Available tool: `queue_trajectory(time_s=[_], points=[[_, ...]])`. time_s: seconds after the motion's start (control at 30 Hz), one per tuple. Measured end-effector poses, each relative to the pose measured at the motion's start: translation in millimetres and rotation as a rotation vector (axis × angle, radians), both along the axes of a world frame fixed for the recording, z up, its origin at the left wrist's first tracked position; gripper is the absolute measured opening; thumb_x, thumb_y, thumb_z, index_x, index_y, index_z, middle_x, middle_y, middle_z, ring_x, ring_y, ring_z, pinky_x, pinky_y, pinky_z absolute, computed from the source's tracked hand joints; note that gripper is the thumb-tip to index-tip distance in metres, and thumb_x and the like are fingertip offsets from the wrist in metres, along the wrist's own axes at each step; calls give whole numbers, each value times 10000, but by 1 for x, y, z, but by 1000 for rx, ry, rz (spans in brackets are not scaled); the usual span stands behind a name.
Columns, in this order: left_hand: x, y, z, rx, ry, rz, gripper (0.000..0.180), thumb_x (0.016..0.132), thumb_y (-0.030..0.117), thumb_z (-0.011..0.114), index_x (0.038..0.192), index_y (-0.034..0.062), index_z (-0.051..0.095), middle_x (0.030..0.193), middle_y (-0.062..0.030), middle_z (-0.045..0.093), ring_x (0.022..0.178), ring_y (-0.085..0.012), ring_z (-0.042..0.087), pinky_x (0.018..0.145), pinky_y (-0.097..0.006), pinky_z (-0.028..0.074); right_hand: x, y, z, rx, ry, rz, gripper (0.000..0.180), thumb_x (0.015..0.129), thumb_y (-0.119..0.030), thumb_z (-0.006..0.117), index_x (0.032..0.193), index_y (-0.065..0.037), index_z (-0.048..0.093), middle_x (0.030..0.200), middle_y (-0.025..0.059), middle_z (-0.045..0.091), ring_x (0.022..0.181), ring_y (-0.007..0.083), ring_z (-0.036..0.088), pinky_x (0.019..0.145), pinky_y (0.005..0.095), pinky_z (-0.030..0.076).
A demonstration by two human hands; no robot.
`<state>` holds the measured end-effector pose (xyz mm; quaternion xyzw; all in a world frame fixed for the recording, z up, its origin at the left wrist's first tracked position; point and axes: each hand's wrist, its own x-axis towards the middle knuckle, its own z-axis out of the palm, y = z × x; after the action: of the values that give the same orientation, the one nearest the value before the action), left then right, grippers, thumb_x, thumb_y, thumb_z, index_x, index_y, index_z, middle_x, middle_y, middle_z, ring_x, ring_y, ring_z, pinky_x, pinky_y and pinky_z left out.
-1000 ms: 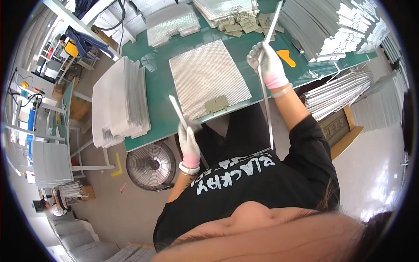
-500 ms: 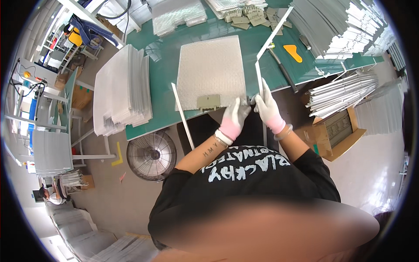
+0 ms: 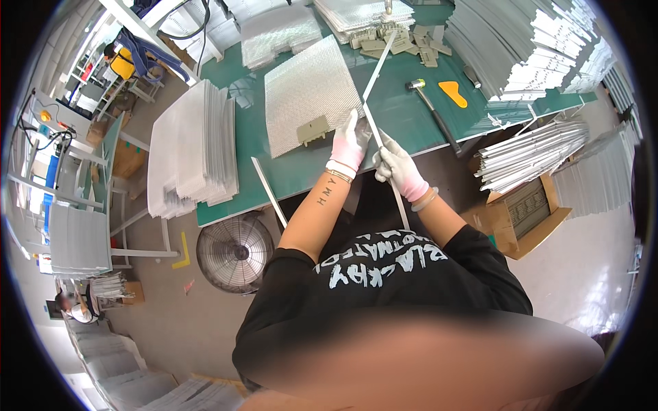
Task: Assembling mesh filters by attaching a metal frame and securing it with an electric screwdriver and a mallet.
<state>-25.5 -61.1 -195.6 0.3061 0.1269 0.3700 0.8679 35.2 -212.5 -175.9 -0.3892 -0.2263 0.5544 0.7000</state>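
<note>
A pale, fine-textured mesh panel (image 3: 308, 89) lies slanted on the green table, and a small olive-beige plastic piece (image 3: 313, 131) sits at its near edge. My gloved left hand (image 3: 350, 142) is closed on the panel's near right corner, thumb up along the edge. My gloved right hand (image 3: 399, 168) grips a thin white strip (image 3: 375, 130), which bends near the panel's right edge and runs back over the table. Its near end reaches down toward my shirt. Another white strip (image 3: 269, 192) leans at the table's front edge; whether the two join is hidden.
Stacked pale panels (image 3: 188, 147) stand on the left; more sheets (image 3: 281, 34) and a pile of olive-beige pieces (image 3: 411, 44) lie at the back. To the right are a hammer (image 3: 435, 113), a yellow scraper (image 3: 453, 94) and an open carton (image 3: 528, 216). A floor fan (image 3: 236, 253) stands below.
The panel has turned anticlockwise, its right side moving away. My left hand has moved up and left with it. The right hand and the white strip have swung left against the panel's edge.
</note>
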Motion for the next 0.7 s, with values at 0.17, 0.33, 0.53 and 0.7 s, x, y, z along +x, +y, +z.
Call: queue_trajectory(time_s=[0.17, 0.33, 0.53, 0.7], points=[[-3, 4, -21, 542, 296, 203, 233, 1000, 177, 558, 1131, -13, 585, 1057, -111, 616, 995, -215, 615, 878, -351, 523, 0, 11, 4, -82, -250, -31, 537, 1041, -139, 395, 1554, -113, 242, 778, 43, 552, 474, 63, 395, 483, 247, 447], [-7, -3, -7, 696, 473, 321, 235, 1002, 188, 552, 1137, -1, 587, 1035, -79, 626, 983, -196, 615, 851, -337, 524, 28, 44, 36, -231, -526, 123, 496, 1007, -168, 433, 1488, -65, 376, 747, 38, 586, 484, 80, 498, 478, 246, 483], [-45, -50, 15, -298, -44, -240, 410, 1055, 268, 391, 1354, 1, 477, 1367, -157, 534, 1276, -238, 502, 1053, -457, 409, 59, 111, 30, -282, -572, 89, 320, 915, -224, 671, 1127, -3, 577, 807, 10, 563, 587, 78, 519, 513, 251, 456], [-178, -10, 57, 886, 959, 461, 349, 1012, 200, 468, 1242, -27, 601, 1207, -177, 654, 1115, -214, 622, 1021, -353, 453, 73, 103, 18, -160, -251, 207, 173, 953, -122, 585, 1087, -58, 495, 772, -23, 468, 548, 57, 406, 527, 236, 389]])
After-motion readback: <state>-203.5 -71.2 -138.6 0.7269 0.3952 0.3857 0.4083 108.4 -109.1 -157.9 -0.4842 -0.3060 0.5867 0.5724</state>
